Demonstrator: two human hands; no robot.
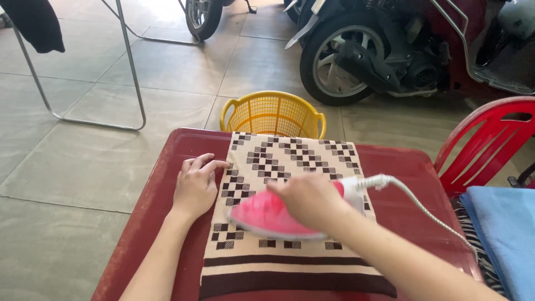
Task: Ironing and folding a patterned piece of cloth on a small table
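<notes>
Your left hand (196, 187) lies spread, pinning the patterned cloth (290, 223) flat (on the red table (156, 184)) while your right hand (309, 198) grips the pink iron (267, 217).

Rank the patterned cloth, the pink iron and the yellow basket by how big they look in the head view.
1. Cream and brown patterned cloth
2. Yellow plastic mesh basket
3. Pink iron

The last two look close; the basket stands farther away and is partly hidden.

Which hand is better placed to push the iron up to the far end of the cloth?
The right hand: it already grips the pink iron on the patterned cloth. The left hand lies flat at the cloth's left edge, holding it down.
</notes>
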